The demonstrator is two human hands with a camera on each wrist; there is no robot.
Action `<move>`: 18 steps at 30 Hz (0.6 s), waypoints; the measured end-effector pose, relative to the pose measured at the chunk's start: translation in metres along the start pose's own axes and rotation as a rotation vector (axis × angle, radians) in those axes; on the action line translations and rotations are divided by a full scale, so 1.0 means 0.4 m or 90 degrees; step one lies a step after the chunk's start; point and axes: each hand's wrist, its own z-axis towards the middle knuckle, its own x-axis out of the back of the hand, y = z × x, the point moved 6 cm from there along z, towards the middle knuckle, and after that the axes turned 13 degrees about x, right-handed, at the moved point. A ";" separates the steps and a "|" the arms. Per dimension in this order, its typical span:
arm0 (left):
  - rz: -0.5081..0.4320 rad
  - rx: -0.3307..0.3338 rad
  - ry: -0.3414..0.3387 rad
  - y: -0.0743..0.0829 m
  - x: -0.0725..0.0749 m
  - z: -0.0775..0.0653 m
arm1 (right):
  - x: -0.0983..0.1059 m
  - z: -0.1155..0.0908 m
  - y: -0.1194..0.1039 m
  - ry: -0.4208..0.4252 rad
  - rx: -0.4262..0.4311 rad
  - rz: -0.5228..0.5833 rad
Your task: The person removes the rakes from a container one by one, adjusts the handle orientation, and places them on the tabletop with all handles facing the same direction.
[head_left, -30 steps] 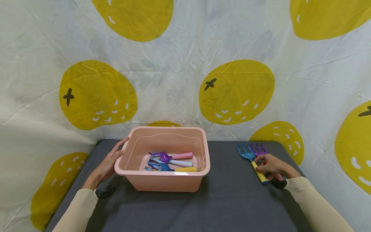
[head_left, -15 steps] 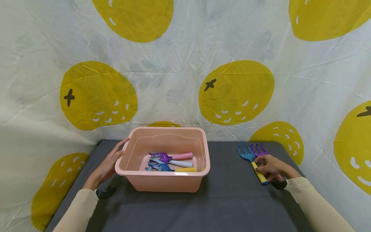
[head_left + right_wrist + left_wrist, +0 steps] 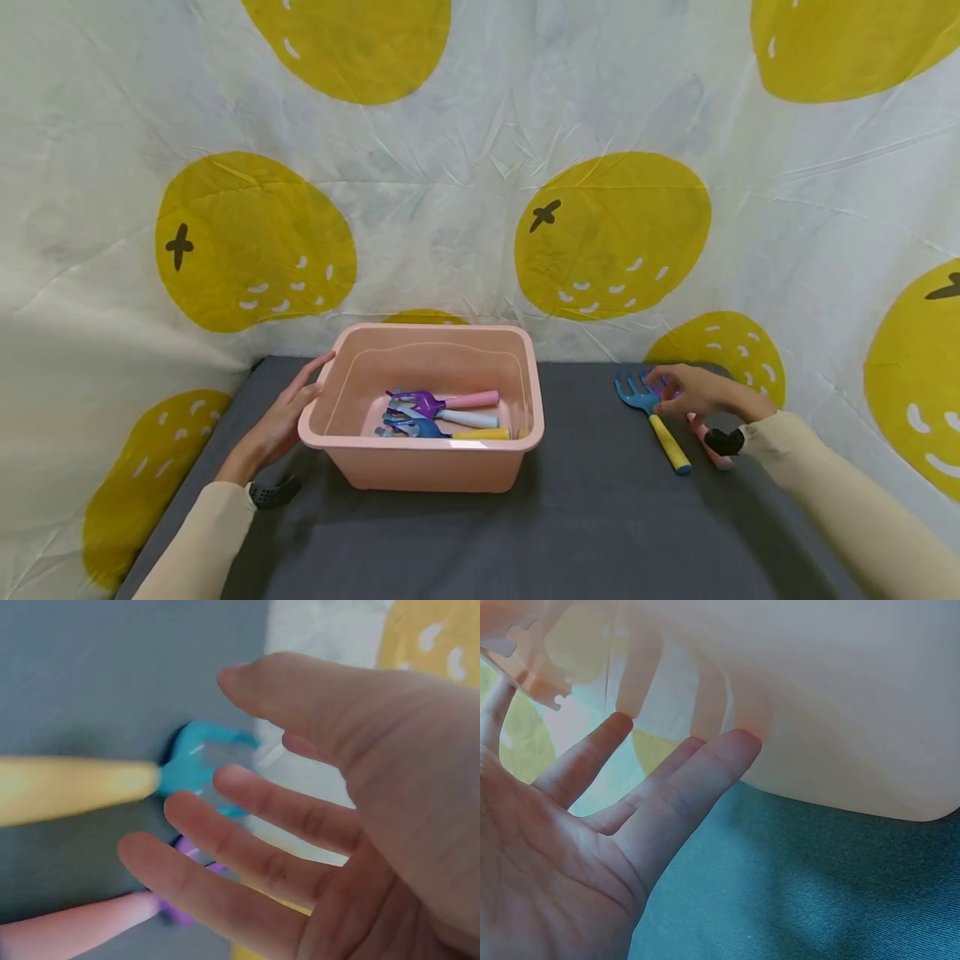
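Note:
My left hand [image 3: 277, 421] rests with extended fingers against the left side of a pink plastic tub [image 3: 420, 468]; the left wrist view has the fingertips right at its wall. Inside the tub lie toy hand rakes: a purple one with a pink handle [image 3: 472, 401], one with a pale blue handle [image 3: 471, 419], and a blue one with a yellow handle [image 3: 482, 434]. At the right, my right hand [image 3: 697, 392] hovers over two more, fingers loosely spread and holding nothing. These are a blue rake with a yellow handle [image 3: 670, 444] and a purple rake with a pink handle [image 3: 82, 922], partly hidden by the hand.
A dark grey cloth covers the table [image 3: 592, 533]. Behind it hangs a white curtain [image 3: 435, 250] printed with yellow fruit, close to the table's back edge and the tub's far side. Each wrist wears a black band [image 3: 273, 494].
My right hand has let go of the yellow handle and moved up and away toward the rake heads. Both rakes still lie in place. The left hand and tub have not moved.

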 end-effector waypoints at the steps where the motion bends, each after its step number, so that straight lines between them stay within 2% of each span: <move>1: 0.001 -0.002 0.000 0.000 0.000 0.000 | 0.008 0.011 -0.021 -0.006 0.013 -0.004; 5: 0.003 -0.002 0.003 0.001 0.006 -0.003 | 0.034 0.060 -0.107 -0.027 0.039 -0.014; 11: -0.013 -0.007 -0.014 0.002 0.009 -0.007 | 0.058 0.147 -0.234 -0.054 0.072 -0.055; 18: -0.017 -0.003 -0.021 0.004 -0.002 -0.001 | 0.066 0.243 -0.351 -0.063 0.096 -0.094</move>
